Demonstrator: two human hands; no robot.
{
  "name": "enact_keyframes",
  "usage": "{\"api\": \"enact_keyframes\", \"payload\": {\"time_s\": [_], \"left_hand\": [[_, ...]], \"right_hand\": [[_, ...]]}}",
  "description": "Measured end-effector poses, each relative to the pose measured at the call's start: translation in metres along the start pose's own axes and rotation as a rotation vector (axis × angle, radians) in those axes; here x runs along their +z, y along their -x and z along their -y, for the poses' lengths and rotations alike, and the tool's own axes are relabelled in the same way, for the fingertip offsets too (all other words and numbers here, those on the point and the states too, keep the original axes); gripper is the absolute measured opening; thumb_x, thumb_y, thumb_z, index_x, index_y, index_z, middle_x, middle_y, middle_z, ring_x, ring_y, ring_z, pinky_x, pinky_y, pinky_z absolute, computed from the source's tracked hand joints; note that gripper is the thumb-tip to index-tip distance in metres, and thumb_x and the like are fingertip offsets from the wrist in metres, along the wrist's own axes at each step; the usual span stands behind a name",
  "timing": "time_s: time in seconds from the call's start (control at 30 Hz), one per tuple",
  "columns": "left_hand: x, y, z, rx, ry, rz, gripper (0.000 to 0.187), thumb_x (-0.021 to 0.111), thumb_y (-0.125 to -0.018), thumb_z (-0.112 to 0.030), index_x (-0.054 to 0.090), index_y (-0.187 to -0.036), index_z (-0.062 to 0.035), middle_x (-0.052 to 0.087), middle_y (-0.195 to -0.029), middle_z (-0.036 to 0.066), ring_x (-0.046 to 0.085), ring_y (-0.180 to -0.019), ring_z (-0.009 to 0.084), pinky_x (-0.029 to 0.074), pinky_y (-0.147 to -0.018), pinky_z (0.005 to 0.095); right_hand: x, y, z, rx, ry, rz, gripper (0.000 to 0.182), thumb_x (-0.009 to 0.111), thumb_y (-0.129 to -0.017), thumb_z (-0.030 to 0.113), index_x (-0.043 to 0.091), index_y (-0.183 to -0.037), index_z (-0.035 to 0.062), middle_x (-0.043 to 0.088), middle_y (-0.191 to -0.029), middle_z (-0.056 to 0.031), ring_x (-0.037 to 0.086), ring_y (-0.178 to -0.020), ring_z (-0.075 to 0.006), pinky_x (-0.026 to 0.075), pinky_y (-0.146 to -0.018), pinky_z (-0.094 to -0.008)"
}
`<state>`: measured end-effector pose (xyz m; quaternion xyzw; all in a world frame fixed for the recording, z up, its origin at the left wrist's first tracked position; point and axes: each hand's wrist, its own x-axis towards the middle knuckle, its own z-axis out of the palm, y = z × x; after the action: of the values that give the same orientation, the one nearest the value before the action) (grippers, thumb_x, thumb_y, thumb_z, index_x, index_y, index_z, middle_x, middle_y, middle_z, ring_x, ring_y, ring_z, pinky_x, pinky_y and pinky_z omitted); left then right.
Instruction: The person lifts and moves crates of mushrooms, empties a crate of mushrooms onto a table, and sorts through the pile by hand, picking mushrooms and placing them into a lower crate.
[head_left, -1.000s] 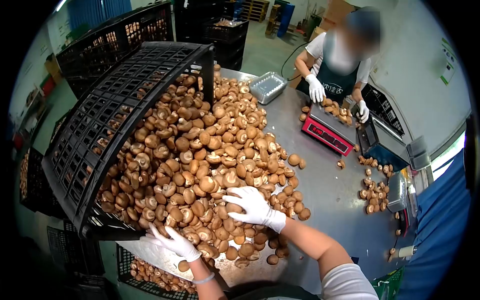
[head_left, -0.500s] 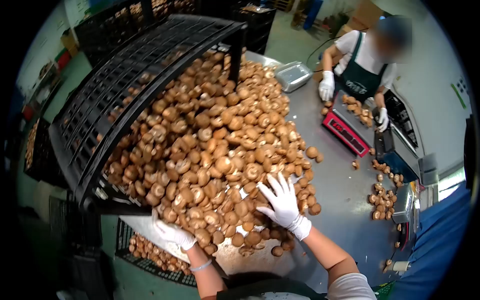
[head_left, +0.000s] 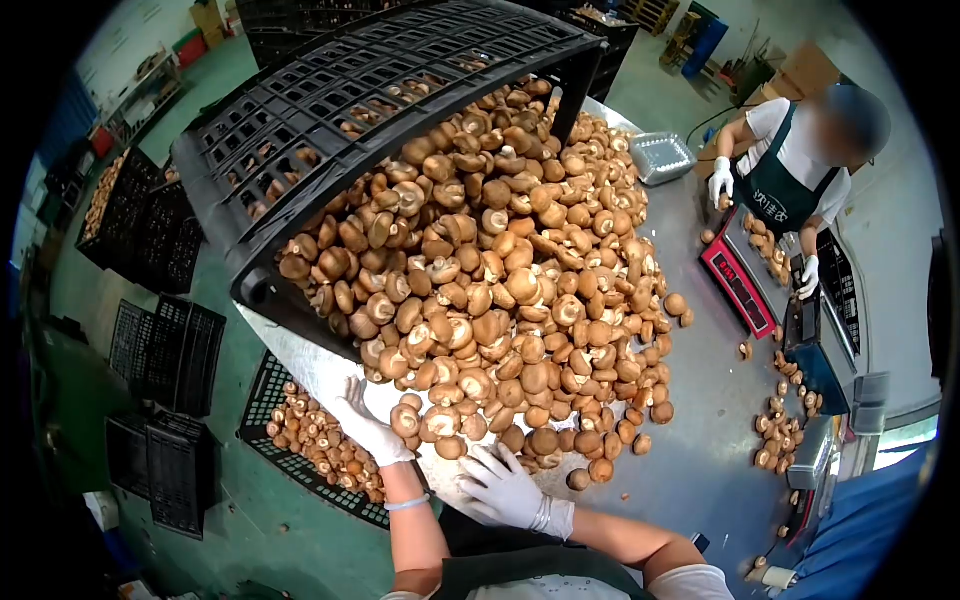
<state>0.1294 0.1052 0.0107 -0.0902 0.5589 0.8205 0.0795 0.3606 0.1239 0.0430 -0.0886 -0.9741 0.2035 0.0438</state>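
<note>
A large heap of brown shiitake mushrooms (head_left: 500, 300) spills from a black plastic crate (head_left: 400, 150), tipped on its side, onto the metal table (head_left: 690, 400). My left hand (head_left: 368, 425), in a white glove, is at the heap's near left edge, beside a few mushrooms. Its fingers are stretched out and hold nothing visible. My right hand (head_left: 512, 492), also gloved, lies with fingers spread just in front of the heap's near edge. It is open over the table's front part, with no mushroom in it.
A second black crate (head_left: 262, 412) with mushrooms stands below the table's left edge. A clear plastic tray (head_left: 662, 158) lies beyond the heap. Across the table, a gloved co-worker (head_left: 790, 170) is at a red scale (head_left: 738, 290) bearing mushrooms. Stacked black crates (head_left: 165, 345) stand left.
My right hand has moved off the heap, toward my body and leftward. My left hand remains by the heap's left edge. The view has shifted, showing more floor at left.
</note>
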Motion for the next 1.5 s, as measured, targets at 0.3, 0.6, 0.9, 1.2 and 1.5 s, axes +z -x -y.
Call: {"api": "enact_keyframes", "payload": {"time_s": [0.3, 0.6, 0.9, 1.2, 1.5], "left_hand": [[-0.029, -0.010, 0.012, 0.003, -0.005, 0.134, 0.053, 0.028, -0.101, -0.033, 0.044, -0.126, 0.0114, 0.049, -0.126, 0.024, 0.048, -0.117, 0.0327, 0.035, -0.105, 0.0422], [-0.042, -0.003, -0.002, -0.028, 0.000, 0.089, 0.050, 0.033, -0.097, -0.029, 0.044, -0.125, 0.0110, 0.049, -0.126, 0.022, 0.049, -0.115, 0.0298, 0.039, -0.101, 0.0396], [-0.066, 0.006, 0.009, 0.061, -0.288, 0.320, 0.030, 0.046, -0.095, -0.010, 0.055, -0.120, 0.0035, 0.058, -0.118, 0.014, 0.054, -0.107, 0.0213, 0.042, -0.095, 0.0321], [-0.077, -0.002, -0.023, 0.499, -0.783, 0.414, 0.035, 0.063, -0.085, -0.016, 0.059, -0.117, -0.0018, 0.058, -0.110, 0.018, 0.057, -0.102, 0.0313, 0.044, -0.092, 0.0363], [-0.105, 0.030, -0.017, 0.936, -1.167, 0.794, 0.052, 0.075, -0.070, -0.024, 0.058, -0.116, -0.0072, 0.055, -0.114, 0.013, 0.052, -0.105, 0.0324, 0.042, -0.088, 0.0419]], "right_hand": [[-0.018, 0.029, 0.014, 0.169, -0.054, -0.196, 0.034, 0.063, -0.082, 0.027, 0.060, -0.112, 0.0122, 0.055, -0.118, -0.0094, 0.049, -0.116, -0.0311, 0.042, -0.092, -0.0419], [-0.022, 0.101, 0.045, 0.423, -0.071, -0.331, 0.029, 0.069, -0.076, 0.018, 0.066, -0.104, 0.0096, 0.062, -0.108, -0.0084, 0.059, -0.103, -0.0304, 0.048, -0.085, -0.0374], [-0.015, 0.178, 0.040, 0.519, -0.092, -0.416, 0.027, 0.069, -0.075, 0.016, 0.067, -0.102, 0.0103, 0.064, -0.102, -0.0087, 0.059, -0.099, -0.0293, 0.049, -0.084, -0.0376], [-0.037, 0.103, 0.020, 0.204, -0.158, -0.327, 0.031, 0.066, -0.080, 0.025, 0.064, -0.105, 0.0073, 0.063, -0.103, -0.0102, 0.060, -0.094, -0.0276, 0.049, -0.081, -0.0367], [0.045, -0.052, 0.005, 0.189, 0.238, -0.173, 0.046, 0.064, -0.079, 0.030, 0.055, -0.122, 0.0162, 0.057, -0.110, -0.0135, 0.061, -0.084, -0.0268, 0.049, -0.072, -0.0400]]}}
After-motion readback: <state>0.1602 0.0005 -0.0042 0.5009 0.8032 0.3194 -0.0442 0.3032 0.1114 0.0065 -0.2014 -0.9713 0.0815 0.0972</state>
